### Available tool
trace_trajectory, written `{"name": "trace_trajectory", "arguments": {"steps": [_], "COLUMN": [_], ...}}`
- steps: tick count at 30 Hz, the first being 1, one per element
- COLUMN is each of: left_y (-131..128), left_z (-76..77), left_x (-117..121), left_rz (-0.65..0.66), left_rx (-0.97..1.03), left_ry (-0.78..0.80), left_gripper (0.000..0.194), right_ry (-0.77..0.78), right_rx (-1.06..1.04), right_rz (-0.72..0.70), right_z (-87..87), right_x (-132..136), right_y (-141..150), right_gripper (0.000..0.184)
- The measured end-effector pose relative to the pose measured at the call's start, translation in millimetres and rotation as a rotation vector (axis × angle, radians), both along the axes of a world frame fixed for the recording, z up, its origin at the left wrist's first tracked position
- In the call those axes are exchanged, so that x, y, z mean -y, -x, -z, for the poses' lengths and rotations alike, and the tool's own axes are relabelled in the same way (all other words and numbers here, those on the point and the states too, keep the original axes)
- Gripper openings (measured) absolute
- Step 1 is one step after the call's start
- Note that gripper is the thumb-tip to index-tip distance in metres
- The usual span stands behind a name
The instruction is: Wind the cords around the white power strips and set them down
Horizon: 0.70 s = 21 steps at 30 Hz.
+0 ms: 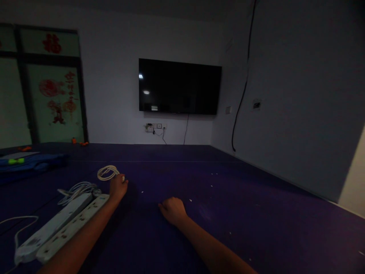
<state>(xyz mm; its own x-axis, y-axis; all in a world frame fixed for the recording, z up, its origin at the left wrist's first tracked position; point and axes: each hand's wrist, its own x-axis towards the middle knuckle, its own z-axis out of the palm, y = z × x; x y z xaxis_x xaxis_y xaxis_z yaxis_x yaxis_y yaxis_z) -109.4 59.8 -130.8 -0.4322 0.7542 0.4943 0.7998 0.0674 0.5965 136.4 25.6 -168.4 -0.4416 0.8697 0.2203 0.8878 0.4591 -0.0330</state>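
My left hand (118, 188) is closed around the end of a white cable, with a small pale piece of it, perhaps the plug, showing at the fingers. The looped part of this cable (106, 173) lies just beyond the hand on the purple surface. Below my left forearm are two white power strips (74, 224) side by side, the nearer one partly covered by the arm. Another coiled white cord (78, 190) rests at their far end. My right hand (173, 210) is curled into a loose fist over the purple surface, its palm side hidden; nothing sticks out of it.
The purple surface (171, 171) carries several small white scraps (191, 200). Blue cloth (42, 161) with a bright green item (16, 161) lies at the far left, near small orange objects (74, 140). A television (179, 86) hangs on the wall, above sockets (159, 126). A black cable (240, 106) runs down the right wall.
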Motion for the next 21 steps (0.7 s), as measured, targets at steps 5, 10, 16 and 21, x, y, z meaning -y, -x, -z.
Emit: {"name": "trace_trajectory", "arguments": {"steps": [5, 10, 16, 21], "left_y": [-12.0, -34.5, -72.1, -109.5], "left_z": [-45.3, -117.0, -174.9, -178.1], "left_x": [12.8, 58.4, 110.7, 122.0], "left_rz": [0.090, 0.364, 0.720, 0.931], "left_rx": [0.213, 0.674, 1.196, 1.423], "left_ry": [-0.209, -0.438, -0.573, -0.573], "left_gripper": [0.030, 0.024, 0.011, 0.011], "right_ry": [0.002, 0.004, -0.015, -0.056], "right_rx": [-0.020, -0.062, -0.202, -0.403], "right_rz": [0.000, 0.007, 0.052, 0.159], "right_z": [1.2, 0.7, 1.2, 0.7], "right_x": [-0.9, 0.7, 1.0, -3.7], "right_y": [0.2, 0.3, -0.8, -8.9], "right_gripper": [0.041, 0.040, 0.032, 0.021]}}
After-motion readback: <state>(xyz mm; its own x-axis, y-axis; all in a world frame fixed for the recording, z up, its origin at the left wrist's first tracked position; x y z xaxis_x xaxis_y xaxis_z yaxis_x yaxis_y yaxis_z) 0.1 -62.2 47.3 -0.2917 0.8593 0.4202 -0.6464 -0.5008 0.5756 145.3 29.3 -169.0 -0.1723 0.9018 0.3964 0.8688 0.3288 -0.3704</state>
